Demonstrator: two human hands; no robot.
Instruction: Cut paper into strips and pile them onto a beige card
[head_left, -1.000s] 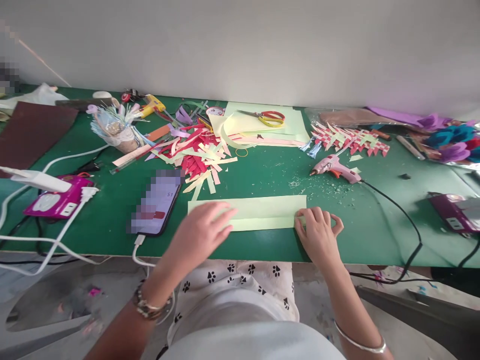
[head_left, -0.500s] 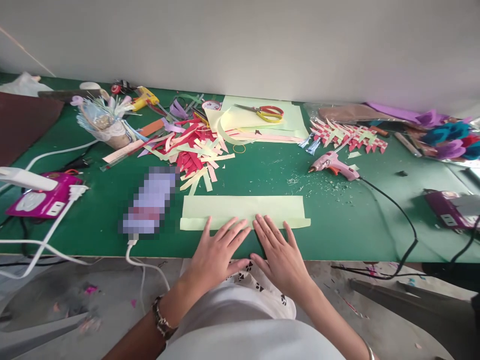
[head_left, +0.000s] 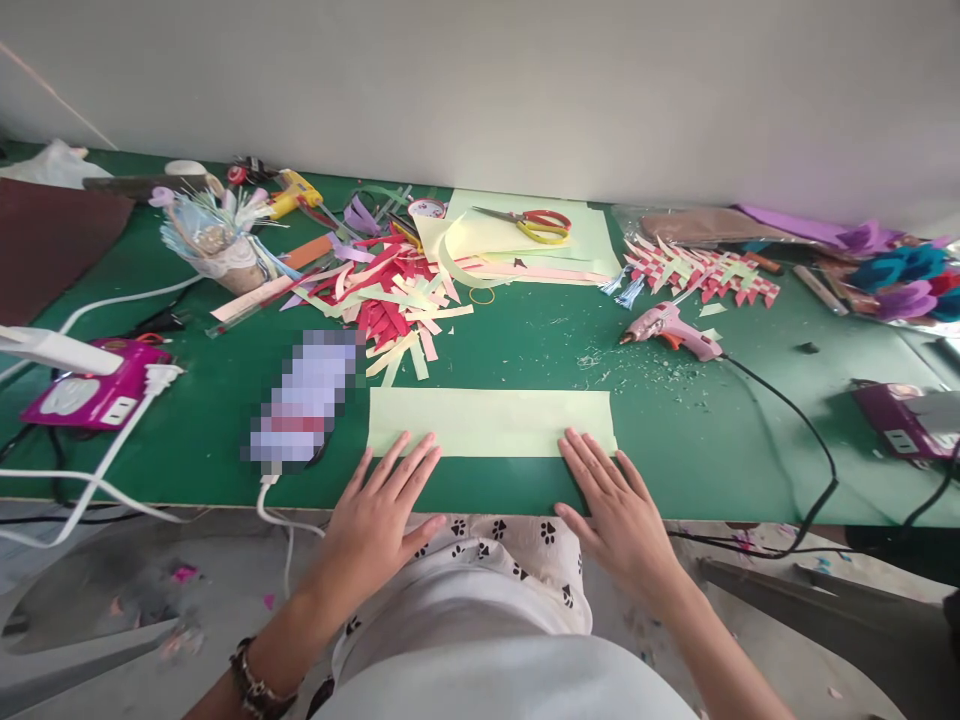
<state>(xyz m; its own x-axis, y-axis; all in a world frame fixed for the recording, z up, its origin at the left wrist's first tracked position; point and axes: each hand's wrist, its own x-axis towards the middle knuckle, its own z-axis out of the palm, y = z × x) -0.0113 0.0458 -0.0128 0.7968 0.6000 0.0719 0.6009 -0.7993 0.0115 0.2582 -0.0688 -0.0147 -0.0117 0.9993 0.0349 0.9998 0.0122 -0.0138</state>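
Left hand (head_left: 382, 525) and right hand (head_left: 626, 525) are held open, palms down, with fingertips rested on the near corners of a pale green rectangular paper strip (head_left: 491, 422), laid crosswise just beyond them. On a lilac-screened rectangular phone (head_left: 304, 395), any writing is hidden by pixelation. Between strip and near edge, a narrow band of green tabletop (head_left: 495, 485) is exposed; a wider stretch is offered below a pink glue gun (head_left: 664, 326).

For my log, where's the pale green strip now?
In the head view, the strip lies front centre on the table, right of the phone, with the left hand at its left end and the right hand at its right.
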